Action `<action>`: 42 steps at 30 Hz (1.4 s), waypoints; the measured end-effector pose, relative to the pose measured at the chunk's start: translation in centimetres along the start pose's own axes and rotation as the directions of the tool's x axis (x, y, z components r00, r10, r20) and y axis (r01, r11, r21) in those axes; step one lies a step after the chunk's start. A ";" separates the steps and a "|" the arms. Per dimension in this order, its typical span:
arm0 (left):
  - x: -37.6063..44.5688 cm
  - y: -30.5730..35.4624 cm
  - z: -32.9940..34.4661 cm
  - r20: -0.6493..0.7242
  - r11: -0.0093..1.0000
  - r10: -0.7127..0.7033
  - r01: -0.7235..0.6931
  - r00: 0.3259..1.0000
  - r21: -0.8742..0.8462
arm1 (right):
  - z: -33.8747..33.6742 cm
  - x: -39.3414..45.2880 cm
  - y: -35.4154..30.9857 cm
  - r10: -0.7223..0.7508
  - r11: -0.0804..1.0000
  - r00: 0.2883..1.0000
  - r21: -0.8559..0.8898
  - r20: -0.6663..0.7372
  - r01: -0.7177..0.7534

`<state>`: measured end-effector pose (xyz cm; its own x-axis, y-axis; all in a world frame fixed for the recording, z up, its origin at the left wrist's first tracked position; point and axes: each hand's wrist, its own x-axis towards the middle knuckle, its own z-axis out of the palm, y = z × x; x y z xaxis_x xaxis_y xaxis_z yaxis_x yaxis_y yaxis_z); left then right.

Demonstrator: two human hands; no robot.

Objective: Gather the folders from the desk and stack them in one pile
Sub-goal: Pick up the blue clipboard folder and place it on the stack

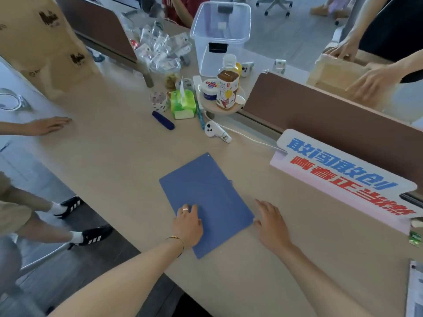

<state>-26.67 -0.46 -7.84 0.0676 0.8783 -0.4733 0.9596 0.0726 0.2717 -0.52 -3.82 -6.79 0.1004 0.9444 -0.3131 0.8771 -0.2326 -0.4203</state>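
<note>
Both hands lie spread flat, left hand on the plain blue folder, right hand beside.

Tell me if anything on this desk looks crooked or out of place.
The blue folder lies flat but skewed, its edges at an angle to the desk edge. The left hand rests on it; the right hand lies beside its right corner. Behind it, loose clutter crowds around the green tissue pack. Nothing looks spilled or damaged.
</note>
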 end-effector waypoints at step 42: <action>-5.5 -1.2 -11.3 0.136 0.183 -0.404 0.225 0.904 -0.957 | 0.2 -1.7 -16.7 -0.368 0.845 0.929 0.435 0.048 0.312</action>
<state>-31.32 -0.03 3.87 -0.2900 0.7009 -0.6516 -0.0704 0.6634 0.7450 -15.44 -1.63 0.61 -0.2519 0.9513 -0.1775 0.5681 -0.0032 -0.8230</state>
